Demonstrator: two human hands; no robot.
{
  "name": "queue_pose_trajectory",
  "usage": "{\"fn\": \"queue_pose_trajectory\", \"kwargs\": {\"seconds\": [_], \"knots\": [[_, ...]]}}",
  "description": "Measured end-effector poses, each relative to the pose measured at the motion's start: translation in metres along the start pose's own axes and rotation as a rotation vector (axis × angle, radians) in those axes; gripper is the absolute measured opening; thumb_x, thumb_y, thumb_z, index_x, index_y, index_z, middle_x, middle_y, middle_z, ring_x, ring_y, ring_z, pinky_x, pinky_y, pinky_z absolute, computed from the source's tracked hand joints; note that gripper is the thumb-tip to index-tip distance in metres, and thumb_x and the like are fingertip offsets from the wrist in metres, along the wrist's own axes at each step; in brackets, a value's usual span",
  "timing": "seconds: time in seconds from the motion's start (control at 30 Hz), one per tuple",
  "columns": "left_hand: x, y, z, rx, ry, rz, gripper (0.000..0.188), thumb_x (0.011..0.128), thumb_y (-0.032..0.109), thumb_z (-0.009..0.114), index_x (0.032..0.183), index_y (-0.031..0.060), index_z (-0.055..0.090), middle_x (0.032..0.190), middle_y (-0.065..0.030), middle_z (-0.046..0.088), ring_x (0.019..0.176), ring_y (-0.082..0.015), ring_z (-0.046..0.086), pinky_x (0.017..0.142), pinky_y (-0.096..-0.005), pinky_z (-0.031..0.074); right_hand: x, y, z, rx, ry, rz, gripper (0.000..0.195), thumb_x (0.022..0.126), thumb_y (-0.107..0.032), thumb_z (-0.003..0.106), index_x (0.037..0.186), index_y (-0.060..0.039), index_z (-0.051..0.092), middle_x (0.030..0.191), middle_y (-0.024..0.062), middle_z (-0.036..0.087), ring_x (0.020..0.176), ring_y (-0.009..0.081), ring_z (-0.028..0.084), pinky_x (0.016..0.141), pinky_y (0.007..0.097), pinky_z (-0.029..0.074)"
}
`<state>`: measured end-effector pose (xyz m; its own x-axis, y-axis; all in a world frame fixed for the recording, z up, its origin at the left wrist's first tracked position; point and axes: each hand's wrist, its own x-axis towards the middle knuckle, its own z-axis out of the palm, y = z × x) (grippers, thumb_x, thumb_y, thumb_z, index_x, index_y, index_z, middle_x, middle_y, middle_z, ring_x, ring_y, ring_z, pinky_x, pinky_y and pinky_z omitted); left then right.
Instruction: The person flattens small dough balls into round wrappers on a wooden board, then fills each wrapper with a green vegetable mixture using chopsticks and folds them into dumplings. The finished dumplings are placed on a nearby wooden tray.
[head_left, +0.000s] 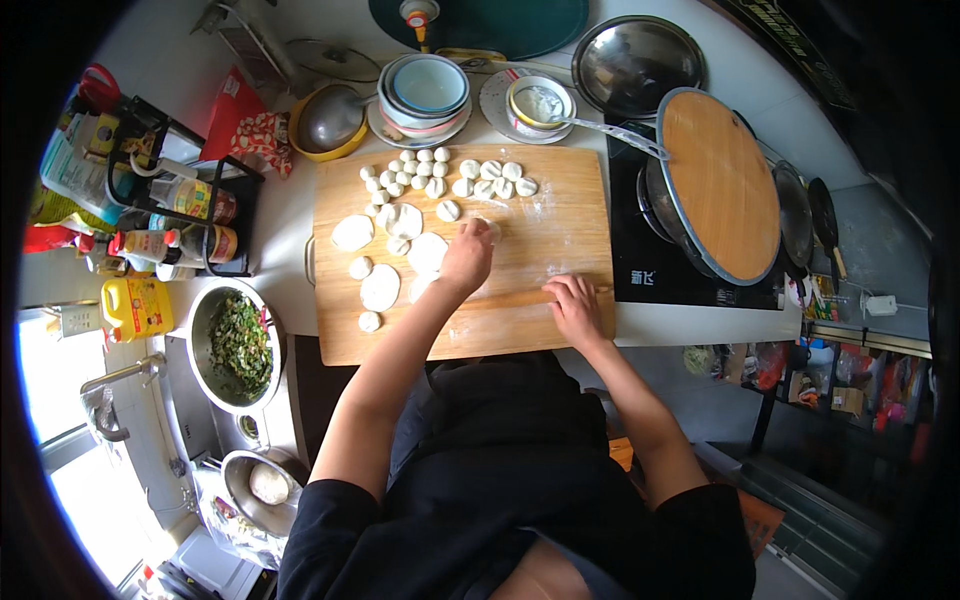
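On the floured wooden board (525, 330), my left hand (469, 255) pinches the edge of a thin dough round (493, 229). My right hand (576, 304) lies over the right part of a slim wooden rolling pin (517, 298), its fingers curled on it. Several rolled dough rounds (380, 288) lie to the left, one partly under my left forearm. Small dough balls (409, 166) sit clustered at the board's upper left. Flattened dough pieces (491, 170) lie right of them, and a single flattened piece (448, 211) is just beyond my left hand.
A steel bowl of chopped green filling (241, 345) stands left, by the sink faucet (124, 375). Stacked bowls (429, 84) and a flour bowl (536, 101) with a long-handled utensil (619, 135) are behind the board. A round wooden board (720, 187) leans over the black cooktop (701, 296).
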<state>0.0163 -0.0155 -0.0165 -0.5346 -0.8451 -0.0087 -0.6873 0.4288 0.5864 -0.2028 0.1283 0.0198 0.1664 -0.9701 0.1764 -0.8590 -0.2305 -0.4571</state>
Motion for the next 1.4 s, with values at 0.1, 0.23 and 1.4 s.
{"fn": "queue_pose_trajectory", "kwargs": {"seconds": [0.1,0.23,1.4], "knots": [[0.025,0.024,0.020,0.015,0.027,0.035,0.038,0.089,0.009,0.057,0.127,0.0048,0.058,0.135,-0.0138,0.050,0.122,-0.0350,0.048,0.100,-0.0438,0.046,-0.009,0.013,-0.004,-0.003,0.008,0.042,0.034,0.075,0.002,0.071,0.107,-0.0090,0.063,0.111,0.0057,0.060,0.108,0.0282,0.056,0.096,0.0428,0.042],[0.043,0.033,0.057,0.060,0.110,0.118,0.044,0.093,0.015,0.053,0.135,0.0028,0.053,0.148,-0.0124,0.043,0.136,-0.0340,0.039,0.113,-0.0423,0.035,-0.014,0.015,-0.007,0.012,0.034,0.079,0.033,0.075,0.002,0.070,0.105,-0.0084,0.063,0.112,0.0061,0.060,0.110,0.0291,0.055,0.097,0.0440,0.041],[0.002,0.050,0.062,-0.324,-0.142,-0.107,0.016,0.084,0.017,0.067,0.090,0.0025,0.063,0.089,-0.0184,0.069,0.083,-0.0359,0.067,0.075,-0.0433,0.053,0.038,0.025,0.040,-0.294,0.042,0.378,0.066,0.090,-0.022,0.056,0.149,-0.0012,0.035,0.160,0.0168,0.028,0.152,0.0313,0.018,0.120,0.0556,0.012]]}}
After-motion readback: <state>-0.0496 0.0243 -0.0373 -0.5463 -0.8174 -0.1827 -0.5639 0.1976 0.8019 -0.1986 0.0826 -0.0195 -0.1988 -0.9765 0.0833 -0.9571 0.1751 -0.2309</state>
